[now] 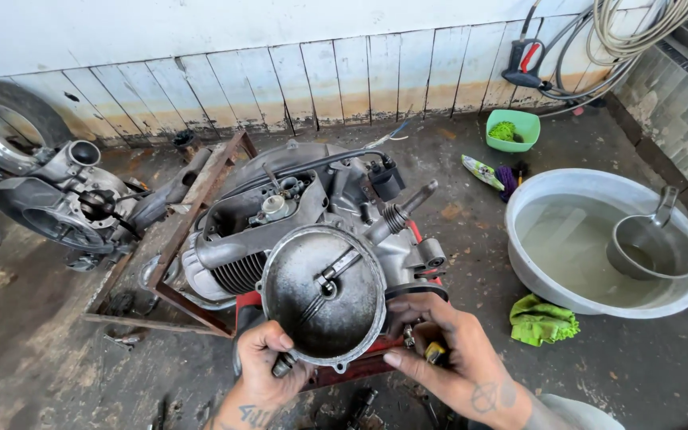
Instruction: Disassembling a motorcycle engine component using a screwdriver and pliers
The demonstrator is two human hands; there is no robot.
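At lower centre, the left hand curls its fingers around a dark tool handle just under the round metal cover, which sits on the engine at mid-frame. To its right the right hand touches the cover's rim, fingers closed on a yellow-tipped tool. Further right, a green rag lies beside a water-filled basin

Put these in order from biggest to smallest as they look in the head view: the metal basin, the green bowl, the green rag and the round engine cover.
1. Metal basin
2. Round engine cover, though it sits closer to the camera
3. Green rag and green bowl look alike; the bowl is farther off, so unsure.
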